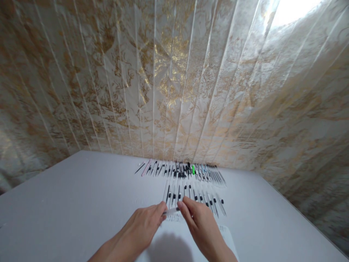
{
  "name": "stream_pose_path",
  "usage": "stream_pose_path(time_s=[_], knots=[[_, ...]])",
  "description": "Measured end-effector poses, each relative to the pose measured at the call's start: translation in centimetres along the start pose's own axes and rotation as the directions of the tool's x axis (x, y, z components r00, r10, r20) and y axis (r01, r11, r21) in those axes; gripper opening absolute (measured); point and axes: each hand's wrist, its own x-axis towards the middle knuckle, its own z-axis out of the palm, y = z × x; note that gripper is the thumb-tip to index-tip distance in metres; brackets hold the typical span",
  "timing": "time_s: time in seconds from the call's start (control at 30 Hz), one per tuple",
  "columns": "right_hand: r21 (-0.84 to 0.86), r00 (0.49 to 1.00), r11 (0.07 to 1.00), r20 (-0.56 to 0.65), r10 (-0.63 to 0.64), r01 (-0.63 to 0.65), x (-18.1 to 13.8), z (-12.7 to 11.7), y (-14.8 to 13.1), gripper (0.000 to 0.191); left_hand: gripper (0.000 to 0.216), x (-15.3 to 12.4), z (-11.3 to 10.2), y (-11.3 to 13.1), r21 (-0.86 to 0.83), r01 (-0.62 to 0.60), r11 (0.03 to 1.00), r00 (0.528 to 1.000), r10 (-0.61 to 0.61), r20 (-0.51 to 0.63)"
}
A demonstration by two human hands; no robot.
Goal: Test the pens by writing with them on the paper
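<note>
My left hand [144,227] and my right hand [200,223] meet low in the middle of the view, both pinching one clear-barrelled pen [171,211] held level between them. Just beyond my fingers lies a near row of pens [195,198] with black caps, side by side. Farther back is a longer row of pens [181,170], one of them bright green [193,169] and one pink at the left end. Under my hands is a white sheet of paper [174,218] with faint writing.
The white table [81,196] stretches left and right of the pens. A crinkled gold-and-white patterned curtain [169,80] hangs along the table's far edge and curves round the right side.
</note>
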Motion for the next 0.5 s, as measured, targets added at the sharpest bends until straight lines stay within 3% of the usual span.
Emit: stream_pose_path(time_s=[0.13, 0.33, 0.5], knots=[[0.049, 0.998, 0.997, 0.019, -0.052, 0.051, 0.0, 0.2, 0.1, 0.031, 0.014, 0.0, 0.2, 0.0, -0.011, -0.008, 1.000, 1.000, 0.008, 0.004], [-0.026, 0.999, 0.999, 0.021, 0.032, -0.031, -0.1, 0.4, 0.3, 0.050, 0.014, 0.0, 1.0, -0.2, 0.000, -0.016, 1.000, 1.000, 0.016, 0.019], [-0.001, 0.997, 0.997, 0.005, -0.081, 0.081, -0.1, 0.0, 0.2, 0.034, 0.013, 0.0, 1.2, -0.5, -0.014, -0.003, 1.000, 1.000, 0.003, 0.006]])
